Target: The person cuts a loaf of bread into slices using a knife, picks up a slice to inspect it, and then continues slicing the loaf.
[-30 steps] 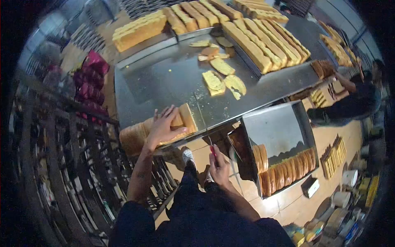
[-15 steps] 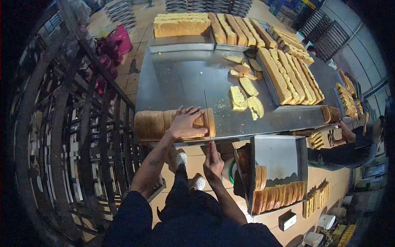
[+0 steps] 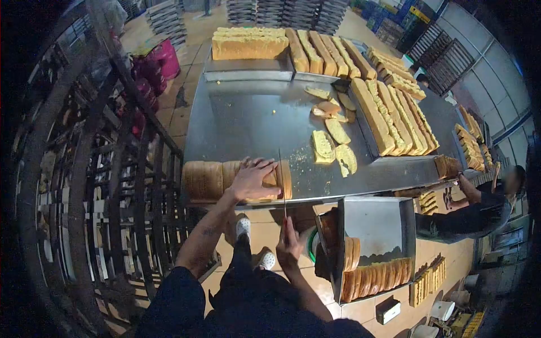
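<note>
Inside the metal tray [image 3: 384, 228] stood browned slabs [image 3: 376, 280]; left hand [image 3: 253, 181] splayed over a loaf [image 3: 204, 181], right hand [image 3: 289, 247] gripped a knife [image 3: 285, 207].

A tall, dark rack of crossed bars [image 3: 121, 191] fills the left of the frame; glossy magenta bags [image 3: 168, 59] sit at the upper left; grey, ridged stacks [image 3: 269, 17] line the top centre; dark slatted panels [image 3: 457, 62] lean by a pale, panelled wall [image 3: 496, 79] at the upper right; a person in dark clothing [image 3: 468, 223] bends at the right edge; a black-and-white rectangular box [image 3: 389, 311] and white round buckets [image 3: 442, 310] stand at the lower right.
</note>
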Demonstrator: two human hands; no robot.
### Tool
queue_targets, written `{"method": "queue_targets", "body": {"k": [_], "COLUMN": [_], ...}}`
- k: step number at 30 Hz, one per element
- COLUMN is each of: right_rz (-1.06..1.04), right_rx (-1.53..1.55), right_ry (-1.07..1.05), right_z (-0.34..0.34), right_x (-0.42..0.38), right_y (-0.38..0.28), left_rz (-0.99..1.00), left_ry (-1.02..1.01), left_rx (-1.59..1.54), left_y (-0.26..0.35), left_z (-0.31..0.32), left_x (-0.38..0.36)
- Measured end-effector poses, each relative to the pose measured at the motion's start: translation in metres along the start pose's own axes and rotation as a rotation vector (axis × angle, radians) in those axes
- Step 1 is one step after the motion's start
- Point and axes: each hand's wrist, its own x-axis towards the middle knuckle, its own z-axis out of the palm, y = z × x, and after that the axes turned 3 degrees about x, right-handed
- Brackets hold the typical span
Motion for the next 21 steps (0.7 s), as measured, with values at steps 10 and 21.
{"method": "queue_targets", "body": {"k": [10, 21], "right_rz": [0.058, 0.027], "right_rx": [0.07, 0.014], "right_ry": [-0.047, -0.06], "right_z": [-0.009, -0.009], "right_x": [-0.004, 0.02], "right_y": [-0.007, -0.023], "left_rz": [-0.011, -0.047], "left_ry": [-0.028, -0.082], "left_rx": [-0.006, -0.008], "left_y": [0.002, 0.005], "left_z": [-0.005, -0.009], "left_x": [0.0, -0.001]}}
